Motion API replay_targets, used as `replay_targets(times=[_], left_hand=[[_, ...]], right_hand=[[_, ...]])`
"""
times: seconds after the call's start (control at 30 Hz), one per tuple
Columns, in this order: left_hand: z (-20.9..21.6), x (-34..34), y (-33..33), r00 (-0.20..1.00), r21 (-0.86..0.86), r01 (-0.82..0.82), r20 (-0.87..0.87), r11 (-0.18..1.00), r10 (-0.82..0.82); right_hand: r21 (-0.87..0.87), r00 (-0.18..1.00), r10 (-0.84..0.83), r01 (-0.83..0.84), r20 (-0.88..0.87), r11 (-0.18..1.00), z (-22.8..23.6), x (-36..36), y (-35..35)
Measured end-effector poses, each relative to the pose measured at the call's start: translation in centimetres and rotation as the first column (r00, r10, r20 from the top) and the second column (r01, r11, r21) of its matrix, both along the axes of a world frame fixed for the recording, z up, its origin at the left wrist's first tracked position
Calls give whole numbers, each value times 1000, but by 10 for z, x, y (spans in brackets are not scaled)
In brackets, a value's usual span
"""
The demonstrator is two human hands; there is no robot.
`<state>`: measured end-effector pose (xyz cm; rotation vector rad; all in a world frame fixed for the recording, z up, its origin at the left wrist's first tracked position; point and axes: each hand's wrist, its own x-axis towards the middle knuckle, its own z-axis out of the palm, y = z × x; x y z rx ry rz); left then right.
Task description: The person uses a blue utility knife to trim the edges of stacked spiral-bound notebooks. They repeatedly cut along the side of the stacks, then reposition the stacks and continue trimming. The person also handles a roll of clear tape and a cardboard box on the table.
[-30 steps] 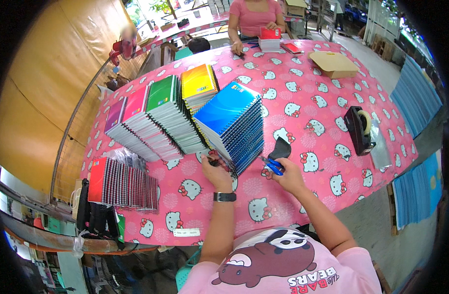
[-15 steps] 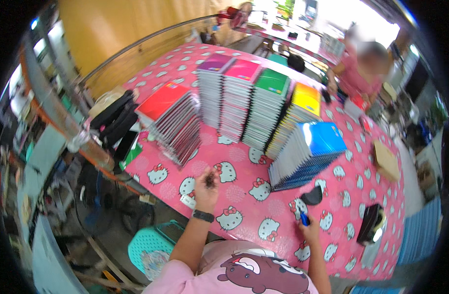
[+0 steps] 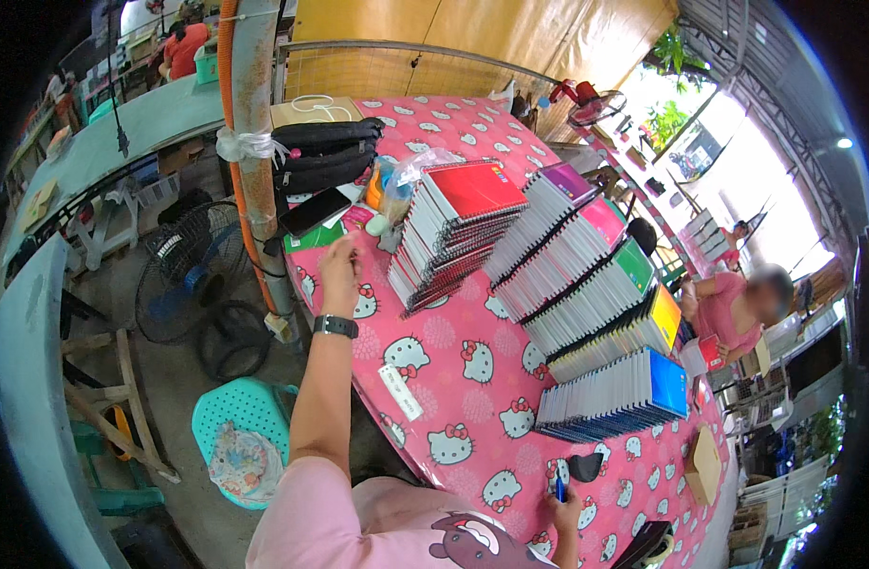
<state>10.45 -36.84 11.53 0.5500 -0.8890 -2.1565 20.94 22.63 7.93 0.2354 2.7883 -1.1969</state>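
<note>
Right hand [image 3: 567, 514] has its grip wrapped around a small blue-handled tool [image 3: 560, 488], near right over the pink patterned table [image 3: 458, 400]. Likely light, stiff; hold by handles. Left hand [image 3: 339, 275]: blurred, can't tell.

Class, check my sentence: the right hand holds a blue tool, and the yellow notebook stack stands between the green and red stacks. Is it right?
Not quite: the head view shows the yellow notebook stack between the green stack and the blue stack. The right hand does hold a blue tool.
</note>
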Motion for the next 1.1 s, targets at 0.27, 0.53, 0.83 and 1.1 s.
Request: replay_targets(times=[0.27, 0.53, 0.83, 1.1], left_hand=[[-46, -60, -32, 758, -347, 599, 537, 722, -371], [-36, -107, -64, 383, -328, 889, 915, 319, -128], [-48, -132, -61, 442, -456, 861, 890, 223, 113], [-49, -122, -68, 456, -492, 841, 869, 226, 194]], right_hand=[[-17, 999, -16, 15, -38, 1000, -11, -3, -1], [130, 847, 320, -406, 425, 905, 56, 1, -55], [-878, 803, 538, -40, 255, 476, 32, -128, -253], [-932, 904, 350, 119, 244, 342, 1, -192, -392]])
